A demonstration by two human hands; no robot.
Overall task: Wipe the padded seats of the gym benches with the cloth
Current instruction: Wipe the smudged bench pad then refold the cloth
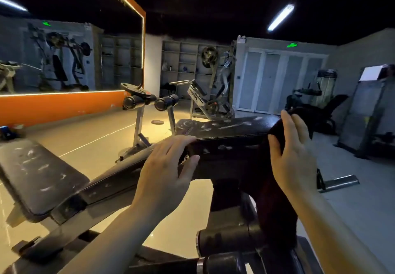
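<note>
A black padded bench seat point(226, 129), scuffed with white marks, lies across the middle of the view. My left hand point(168, 164) grips its near left edge, fingers curled over the top and thumb under the side. My right hand point(292, 149) presses a dark cloth point(275, 205) against the seat's right end; the cloth drapes over that end and hangs down in front of the frame. A second worn black pad point(38, 173) sits lower at the left, tilted on the same frame.
Black roller pads point(226, 241) and the metal bench frame sit just below my arms. Another bench with foam rollers point(149, 102) stands behind, a weight plate point(157, 122) on the floor beside it. Gym machines line the far wall and right side; an orange-framed mirror is left.
</note>
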